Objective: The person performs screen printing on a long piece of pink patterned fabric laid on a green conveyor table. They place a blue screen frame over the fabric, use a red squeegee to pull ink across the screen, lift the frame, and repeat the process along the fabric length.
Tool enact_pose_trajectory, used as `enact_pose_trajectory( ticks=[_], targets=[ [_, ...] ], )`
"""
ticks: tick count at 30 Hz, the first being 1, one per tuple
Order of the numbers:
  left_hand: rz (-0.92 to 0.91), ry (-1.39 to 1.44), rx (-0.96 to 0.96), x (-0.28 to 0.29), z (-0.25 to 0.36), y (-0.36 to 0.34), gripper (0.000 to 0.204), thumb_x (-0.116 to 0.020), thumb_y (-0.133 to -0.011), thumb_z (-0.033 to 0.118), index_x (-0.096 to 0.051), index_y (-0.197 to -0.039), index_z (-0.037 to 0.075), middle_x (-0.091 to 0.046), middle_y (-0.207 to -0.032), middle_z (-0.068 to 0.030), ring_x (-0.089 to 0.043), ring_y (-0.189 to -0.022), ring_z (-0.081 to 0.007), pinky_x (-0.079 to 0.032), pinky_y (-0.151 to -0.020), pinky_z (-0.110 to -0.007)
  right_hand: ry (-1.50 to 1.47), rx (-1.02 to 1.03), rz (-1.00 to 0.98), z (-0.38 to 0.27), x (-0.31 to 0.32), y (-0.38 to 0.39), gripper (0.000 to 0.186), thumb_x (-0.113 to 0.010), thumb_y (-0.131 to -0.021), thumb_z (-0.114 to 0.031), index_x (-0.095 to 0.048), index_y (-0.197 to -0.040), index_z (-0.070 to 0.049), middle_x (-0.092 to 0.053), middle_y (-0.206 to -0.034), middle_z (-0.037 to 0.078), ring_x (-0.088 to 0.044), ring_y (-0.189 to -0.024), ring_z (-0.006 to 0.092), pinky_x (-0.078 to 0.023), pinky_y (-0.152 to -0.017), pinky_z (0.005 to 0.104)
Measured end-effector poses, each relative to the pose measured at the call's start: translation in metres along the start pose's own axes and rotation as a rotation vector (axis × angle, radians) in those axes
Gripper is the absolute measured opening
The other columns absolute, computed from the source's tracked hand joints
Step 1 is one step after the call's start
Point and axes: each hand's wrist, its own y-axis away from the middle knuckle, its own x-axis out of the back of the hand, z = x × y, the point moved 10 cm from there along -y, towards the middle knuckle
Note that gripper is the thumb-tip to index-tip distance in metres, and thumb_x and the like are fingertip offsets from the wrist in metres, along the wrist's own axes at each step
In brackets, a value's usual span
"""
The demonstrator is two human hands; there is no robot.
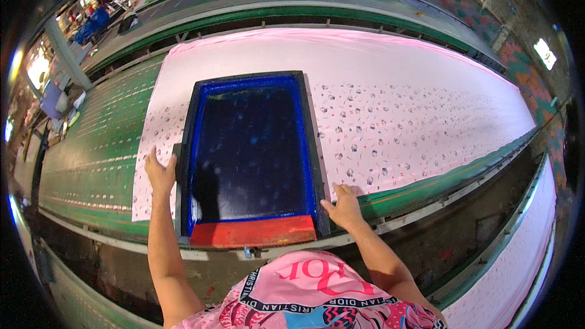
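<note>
Fingers of my left hand (160, 176) spread, centre left; dark-framed blue screen (250, 146) mid-frame, long axis running bottom to top, red end strip (253, 231) pointing downward; right hand (345, 208) loosely spread, lower centre; contact I cannot tell.

Free room over pink fabric (420, 73) — framed screen (256, 146) blocking leftward

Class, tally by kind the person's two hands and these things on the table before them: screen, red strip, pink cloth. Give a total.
Hands: 2 (left hand, right hand)
Screen: 1
Red strip: 1
Pink cloth: 1
Total: 5
</note>
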Motion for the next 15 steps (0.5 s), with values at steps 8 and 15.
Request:
enact_pose_trajectory(
  ticks=[8, 15],
  targets=[
    [-0.284, 0.389, 0.396, -0.104, -0.065, 0.047, 0.049, -0.092, -0.085, 0.018, -0.076, -0.124, -0.007, -0.08, -0.112, -0.0208, -0.076, -0.103, -0.0296, -0.058, -0.098, -0.04, -0.208, -0.477, -0.359, 0.025, -0.061, 0.002, 0.073, -0.092, -0.086, -0.04, -0.07, -0.139, 0.005, -0.075, -0.133, 0.027, -0.073, -0.125, 0.0426, -0.059, -0.108, 0.0499],
    [-0.273, 0.509, 0.466, -0.094, -0.065, 0.055, 0.035, -0.086, -0.084, 0.001, -0.077, -0.117, -0.004, -0.08, -0.101, -0.0113, -0.073, -0.091, -0.0229, -0.057, -0.09, -0.037, -0.11, -0.535, -0.274, 0.022, -0.065, -0.003, 0.052, -0.093, -0.082, -0.033, -0.078, -0.119, -0.001, -0.077, -0.123, 0.023, -0.075, -0.115, 0.0411, -0.06, -0.099, 0.0497]
  ],
)
